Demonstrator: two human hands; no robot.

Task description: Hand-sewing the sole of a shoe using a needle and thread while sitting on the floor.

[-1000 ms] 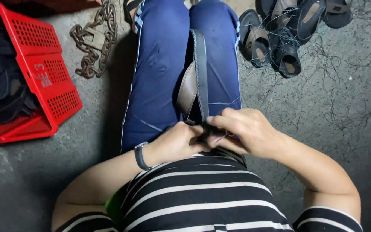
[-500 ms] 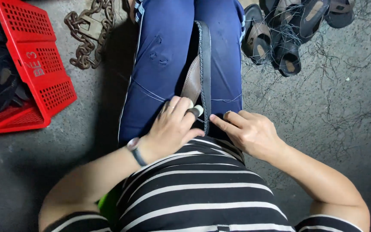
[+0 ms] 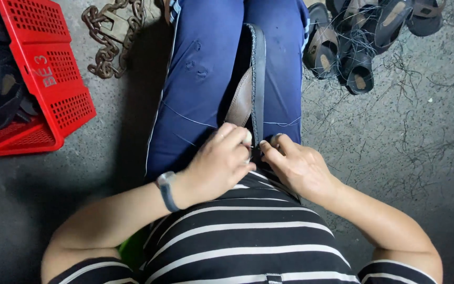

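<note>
A sandal [image 3: 252,87] with a brown footbed and a dark sole stands on edge between my knees, held against my blue trousers. My left hand [image 3: 217,164] grips its near end, fingers curled around a small pale object at the sole's edge. My right hand [image 3: 296,164] pinches the sole's near end from the right side, fingertips touching the left hand's. A watch sits on my left wrist. The sandal's near end is hidden behind both hands.
A red plastic crate [image 3: 48,79] with dark sandals inside stands at the left. A rusty chain [image 3: 109,37] lies on the concrete floor beside it. A pile of finished dark sandals [image 3: 358,39] lies at the upper right, amid loose thread scraps.
My hands have parted slightly and shifted up the sandal's near end. The left hand now shows the small pale object at the sole's edge.
</note>
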